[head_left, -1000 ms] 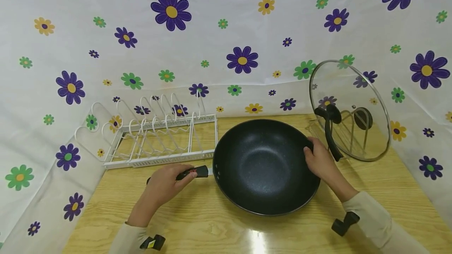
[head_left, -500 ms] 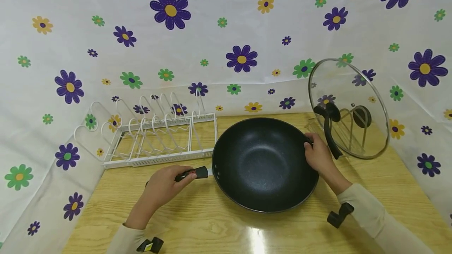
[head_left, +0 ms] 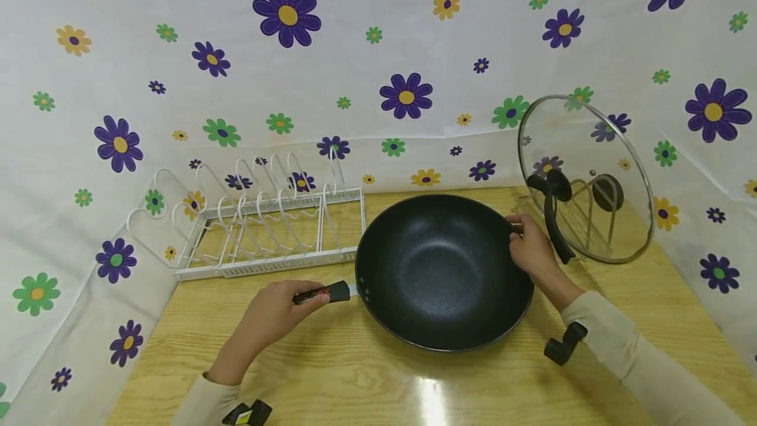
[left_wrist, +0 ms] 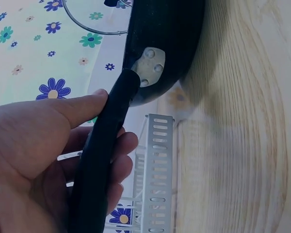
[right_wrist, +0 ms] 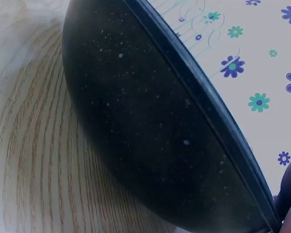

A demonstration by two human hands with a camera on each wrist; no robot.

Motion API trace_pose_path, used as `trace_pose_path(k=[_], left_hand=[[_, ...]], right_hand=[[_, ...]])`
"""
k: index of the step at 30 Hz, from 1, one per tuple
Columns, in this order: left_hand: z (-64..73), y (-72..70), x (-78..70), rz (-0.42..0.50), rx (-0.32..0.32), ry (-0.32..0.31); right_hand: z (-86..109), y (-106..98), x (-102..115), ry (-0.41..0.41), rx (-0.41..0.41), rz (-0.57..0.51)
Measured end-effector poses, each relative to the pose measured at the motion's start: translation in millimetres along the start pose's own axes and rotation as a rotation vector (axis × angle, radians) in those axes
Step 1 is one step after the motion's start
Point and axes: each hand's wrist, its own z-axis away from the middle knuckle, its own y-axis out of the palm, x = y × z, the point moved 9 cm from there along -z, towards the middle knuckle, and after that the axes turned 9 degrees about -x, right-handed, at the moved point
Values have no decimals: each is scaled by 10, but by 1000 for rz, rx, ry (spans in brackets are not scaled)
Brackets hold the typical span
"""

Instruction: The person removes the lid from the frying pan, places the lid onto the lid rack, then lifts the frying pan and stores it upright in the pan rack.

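Note:
A large black wok [head_left: 440,275] is held over the wooden table, its dark inside facing up toward the head camera. My left hand [head_left: 276,321] grips its long black handle [left_wrist: 104,145], thumb along one side and fingers curled round the other in the left wrist view. On the opposite rim, my right hand [head_left: 535,252] pinches the short side handle [head_left: 516,227] between thumb and fingers. The right wrist view is mostly filled by the wok's outer wall [right_wrist: 145,126], with only a bit of hand at the lower right corner.
A white wire dish rack [head_left: 269,265] stands at the back left, close to the wok's rim. Behind my right hand, a glass lid [head_left: 585,183] with a black handle leans upright in a small wire stand [head_left: 588,222]. A flowered cloth [head_left: 355,71] hangs behind the table [head_left: 367,386].
The wok's near rim has risen slightly in the head view. My right hand has shifted a little up and left with its forearm; my left hand keeps its grip.

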Motion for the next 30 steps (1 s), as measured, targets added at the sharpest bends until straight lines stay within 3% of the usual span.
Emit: trace_pose_path(k=[15,30], left_hand=[[163,-9,-20,71,74,-45],[319,8,-95,169,176,19]], right_hand=[[-132,42,101,7,-33,52],[-317,149,207,16,-68,104]])
